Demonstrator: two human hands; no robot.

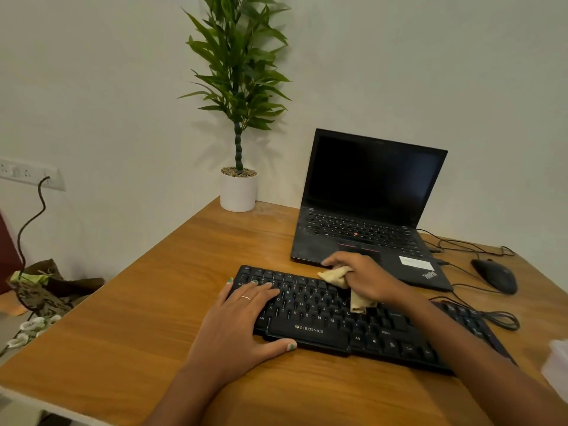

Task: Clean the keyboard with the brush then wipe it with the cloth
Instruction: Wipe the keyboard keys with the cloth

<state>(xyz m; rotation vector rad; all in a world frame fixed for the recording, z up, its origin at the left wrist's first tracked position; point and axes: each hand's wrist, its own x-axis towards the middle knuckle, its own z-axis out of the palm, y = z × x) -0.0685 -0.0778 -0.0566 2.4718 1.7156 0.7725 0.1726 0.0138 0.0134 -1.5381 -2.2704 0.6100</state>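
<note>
A black Zebronics keyboard (319, 329) lies slantwise on the wooden table (138, 327). My left hand (242, 321) lies flat over the keyboard's left end, fingers straight on the keys, thumb along the front edge. My right hand (365, 278) grips a bunched beige cloth (344, 282) and holds it down on the upper middle keys; a tail of the cloth hangs below the fist. No brush is in view.
An open black laptop (368, 222) stands right behind the keyboard. A black mouse (495, 275) and loose cables lie at the right. A white potted plant (238, 192) stands at the table's back corner. A pale translucent object (558, 367) sits at the right edge.
</note>
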